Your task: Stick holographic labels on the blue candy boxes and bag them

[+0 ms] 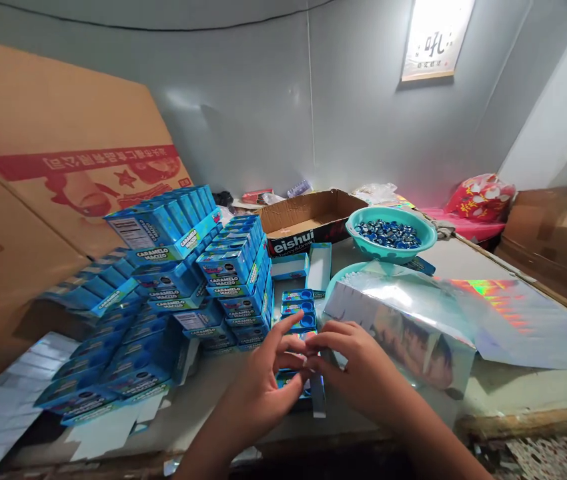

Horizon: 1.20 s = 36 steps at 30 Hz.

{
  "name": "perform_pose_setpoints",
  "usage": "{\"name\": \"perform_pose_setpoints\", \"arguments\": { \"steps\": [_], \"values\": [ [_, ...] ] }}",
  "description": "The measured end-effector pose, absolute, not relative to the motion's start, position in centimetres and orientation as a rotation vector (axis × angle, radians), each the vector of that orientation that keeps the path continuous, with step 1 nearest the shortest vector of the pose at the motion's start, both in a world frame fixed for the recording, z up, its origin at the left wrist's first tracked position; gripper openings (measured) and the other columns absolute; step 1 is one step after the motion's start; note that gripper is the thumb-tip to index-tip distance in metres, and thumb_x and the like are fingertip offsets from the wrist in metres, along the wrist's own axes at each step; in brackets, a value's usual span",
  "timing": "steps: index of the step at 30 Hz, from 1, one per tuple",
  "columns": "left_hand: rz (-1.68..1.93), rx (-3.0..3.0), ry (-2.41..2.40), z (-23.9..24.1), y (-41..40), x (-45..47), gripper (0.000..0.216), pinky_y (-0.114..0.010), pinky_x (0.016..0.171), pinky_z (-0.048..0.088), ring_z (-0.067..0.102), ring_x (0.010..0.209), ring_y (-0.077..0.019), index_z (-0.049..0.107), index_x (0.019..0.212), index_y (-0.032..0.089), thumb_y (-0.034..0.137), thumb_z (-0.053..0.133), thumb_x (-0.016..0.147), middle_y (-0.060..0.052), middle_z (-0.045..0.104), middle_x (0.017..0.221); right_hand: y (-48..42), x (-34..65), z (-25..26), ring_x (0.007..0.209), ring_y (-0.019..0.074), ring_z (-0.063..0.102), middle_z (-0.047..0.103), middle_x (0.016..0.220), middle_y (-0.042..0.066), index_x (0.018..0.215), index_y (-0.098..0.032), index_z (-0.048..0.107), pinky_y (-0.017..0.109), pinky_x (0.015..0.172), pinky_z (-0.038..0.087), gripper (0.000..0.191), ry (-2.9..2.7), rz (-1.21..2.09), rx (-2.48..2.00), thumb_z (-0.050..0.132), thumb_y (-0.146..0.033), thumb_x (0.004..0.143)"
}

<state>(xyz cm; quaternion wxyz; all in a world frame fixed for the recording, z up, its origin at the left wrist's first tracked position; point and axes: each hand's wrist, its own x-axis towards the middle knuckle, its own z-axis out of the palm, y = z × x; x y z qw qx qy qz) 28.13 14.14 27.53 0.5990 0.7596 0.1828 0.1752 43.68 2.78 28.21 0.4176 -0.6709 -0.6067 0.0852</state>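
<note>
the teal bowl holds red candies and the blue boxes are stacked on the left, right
No: the candies in the teal bowl are blue, not red; the head view shows it. The blue boxes are stacked on the left.

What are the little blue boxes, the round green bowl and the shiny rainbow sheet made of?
The small blue printed boxes look like thin glossy cardboard: sharp folds, open flaps. The round teal bowl seems smooth plastic, with an even rim. The shiny rainbow sheet is probably holographic film or coated card; it flashes colours.
</note>
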Motion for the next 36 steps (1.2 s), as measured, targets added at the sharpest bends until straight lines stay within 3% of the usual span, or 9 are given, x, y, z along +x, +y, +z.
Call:
{"name": "perform_pose_setpoints", "arguments": {
  "steps": [5,8,14,16,18,20,26,36],
  "values": [
    [0.437,1.664,0.429,27.4,12.8,29.4,0.072,-0.025,0.073,0.053,0.067,0.093,-0.0148,0.035,0.145,0.037,0.016,0.064,0.082,-0.004,0.059,0.115,2.1,44.8,27.3,0.076,0.015,0.063,0.07,0.079,-0.005,0.086,-0.026,0.074,0.031,0.079,0.038,0.015,-1.462,0.034,-1.648,0.075,-0.011,0.084],
    [0.483,1.513,0.386,27.1,12.0,30.5,0.065,-0.024,0.075,0.051,0.065,0.087,-0.0112,0.041,0.139,0.034,0.018,0.067,0.082,-0.002,0.056,0.112,1.6,45.4,27.3,0.073,0.0148,0.063,0.07,0.078,-0.005,0.081,-0.024,0.073,0.032,0.079,0.038,0.012,-1.479,-0.106,-1.612,0.075,-0.012,0.084],
    [0.264,1.455,0.447,26.5,11.6,32.1,0.063,-0.027,0.078,0.05,0.067,0.083,-0.0116,0.05,0.132,0.029,0.04,0.079,0.077,-0.008,0.051,0.136,1.0,45.6,27.5,0.072,0.0132,0.065,0.071,0.077,-0.005,0.079,-0.022,0.071,0.029,0.074,0.041,0.014,-1.331,-0.202,-1.556,0.07,-0.011,0.086],
    [0.16,1.474,0.43,26.4,11.5,32.3,0.048,-0.029,0.08,0.05,0.068,0.083,-0.0149,0.062,0.114,0.02,0.052,0.073,0.08,-0.008,0.064,0.116,1.1,45.3,27.5,0.069,0.0135,0.065,0.071,0.073,-0.004,0.077,-0.021,0.07,0.029,0.073,0.042,0.013,-1.24,-0.246,-1.553,0.069,-0.013,0.087],
    [0.191,1.455,0.45,26.4,11.5,32.4,0.047,-0.03,0.078,0.051,0.067,0.078,-0.0161,0.066,0.092,0.015,0.061,0.069,0.081,-0.006,0.067,0.089,1.2,45.2,27.4,0.068,0.0145,0.065,0.071,0.072,-0.003,0.074,-0.021,0.069,0.03,0.074,0.043,0.013,-1.166,-0.25,-1.551,0.069,-0.016,0.087],
    [0.29,1.441,0.54,26.3,11.7,32.3,0.05,-0.029,0.072,0.051,0.063,0.07,-0.0148,0.067,0.083,0.016,0.065,0.071,0.076,-0.002,0.064,0.076,1.4,45.1,27.2,0.069,0.0156,0.066,0.072,0.072,-0.002,0.074,-0.021,0.07,0.031,0.075,0.045,0.012,-1.084,-0.187,-1.553,0.07,-0.019,0.086],
    [0.412,1.544,0.686,26.0,13.5,31.4,0.06,-0.028,0.063,0.046,0.058,0.062,-0.0148,0.071,0.078,0.016,0.075,0.065,0.074,-0.002,0.061,0.067,2.2,45.0,26.3,0.065,0.016,0.063,0.07,0.069,0.001,0.072,-0.019,0.069,0.026,0.063,0.047,0.013,-0.877,0.213,-1.453,0.071,-0.028,0.082],
    [0.586,1.833,0.609,26.5,17.5,31.8,0.05,-0.03,0.078,0.046,0.059,0.083,-0.0195,0.071,0.073,0.018,0.061,0.051,0.09,-0.004,0.061,0.086,6.5,44.6,25.6,0.064,0.0143,0.055,0.062,0.066,0.001,0.069,-0.016,0.064,0.025,0.061,0.041,0.032,-0.53,0.617,-1.159,0.084,-0.04,0.062]
  ]
}}
